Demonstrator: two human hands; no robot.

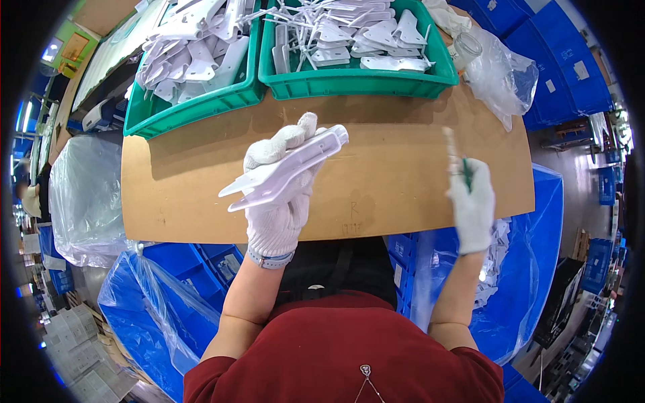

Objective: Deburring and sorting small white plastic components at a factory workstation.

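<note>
My left hand (279, 195), in a white knitted glove, is closed around a white plastic part (295, 163) above the cardboard. The part is long and trough-shaped, with two pointed ends toward the left and a narrow end at the upper right. My right hand (472, 205), also gloved, grips a slim green-handled tool (466, 172) to the right, apart from the part. The tool points away from me, and motion blur hides its exact kind. Beyond my hands, a left green crate (195, 111) and a right green crate (363, 85) hold piles of similar white parts.
A brown cardboard sheet (383, 174) covers the table. Clear plastic bags (504, 74) and a clear jar (468, 46) lie at the far right. Lined blue bins stand below at left (144, 316) and right (531, 269); white pieces fill part of the right one.
</note>
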